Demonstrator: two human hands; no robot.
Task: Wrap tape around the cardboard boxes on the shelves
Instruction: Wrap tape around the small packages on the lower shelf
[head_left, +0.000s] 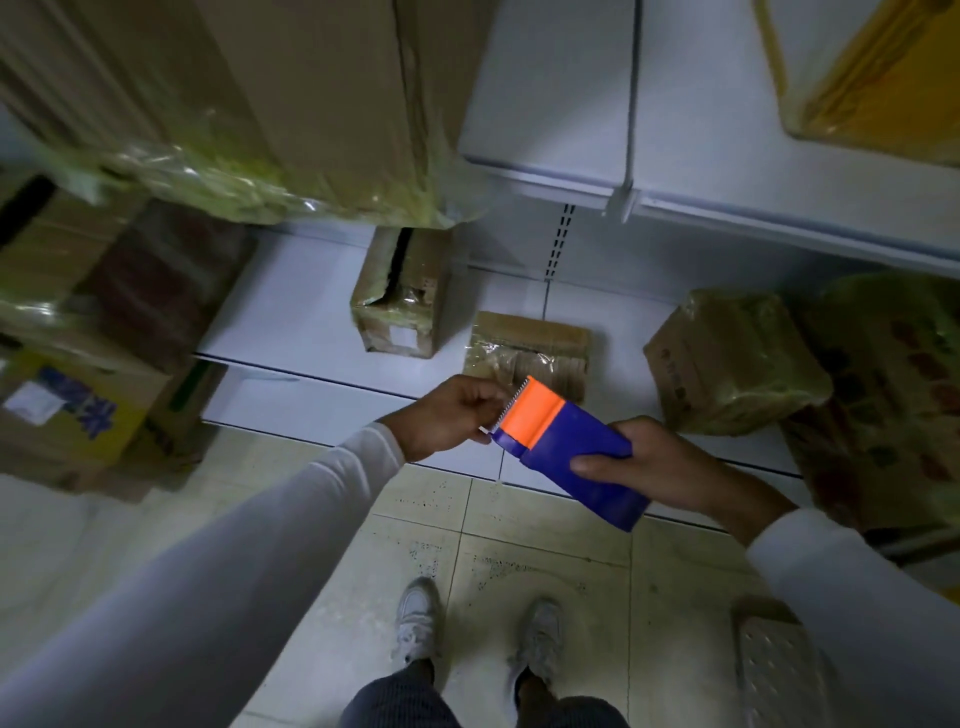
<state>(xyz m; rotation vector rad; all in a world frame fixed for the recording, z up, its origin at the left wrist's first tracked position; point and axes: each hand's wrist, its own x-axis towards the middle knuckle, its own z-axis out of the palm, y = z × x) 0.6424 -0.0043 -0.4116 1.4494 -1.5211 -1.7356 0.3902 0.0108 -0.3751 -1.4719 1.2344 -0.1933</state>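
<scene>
My right hand (654, 467) grips the blue plastic tape dispenser (571, 457) with its orange serrated cutter head, its long axis running diagonally, cutter end pointing up-left toward the white metal bottom shelf (311, 312). My left hand (447, 415) pinches at that serrated edge. Small tape-wrapped cardboard boxes (400, 296) sit on the shelf just beyond.

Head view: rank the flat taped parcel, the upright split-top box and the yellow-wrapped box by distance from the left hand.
1. Flat taped parcel, just beyond the left hand.
2. Upright split-top box, farther back on the low shelf.
3. Yellow-wrapped box, upper shelf, far right.
</scene>
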